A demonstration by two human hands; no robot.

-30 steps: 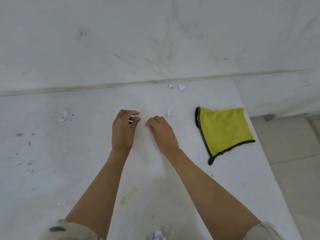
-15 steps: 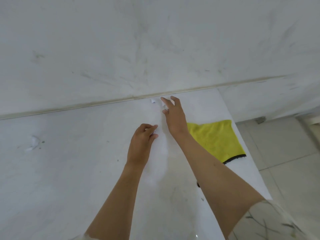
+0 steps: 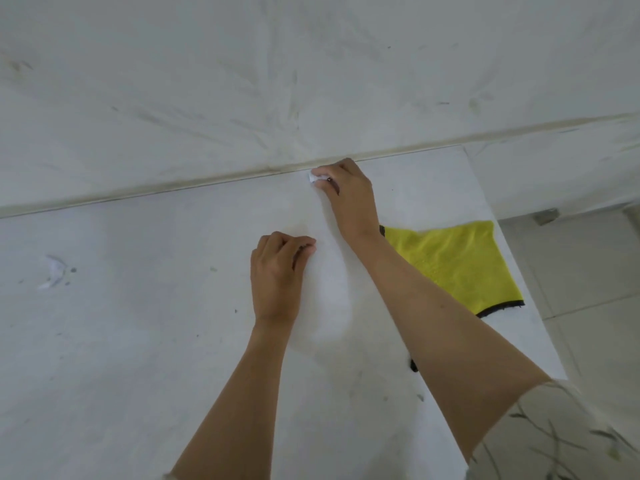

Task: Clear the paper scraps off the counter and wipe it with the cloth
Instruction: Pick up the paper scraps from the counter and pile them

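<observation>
A patterned pale sleeve (image 3: pixel 568 431) shows at the lower right corner, above the bare right forearm that runs up across the counter (image 3: pixel 138 358), a flat white slab, smooth and faintly glossy, flecked with small dark specks. The forearm covers part of the cloth (image 3: pixel 460 261), a soft yellow piece of fuzzy weave with a dark bound edge, lying flat near the counter's right edge. The left hand (image 3: pixel 277 275) rests mid-counter, its fingers curled in and thumb pressed against them; whether it holds anything cannot be told. Well off to the left lies a crumpled white scrap (image 3: pixel 53 270), thin and jagged, with dark flecks beside it. Farthest off, the right hand (image 3: pixel 349 195) reaches the back of the counter just before the dull seam at the wall (image 3: pixel 311 81), its fingertips pinching a small white scrap of paper (image 3: pixel 312 177). The wall is pale, matte and streaked with grey smears
</observation>
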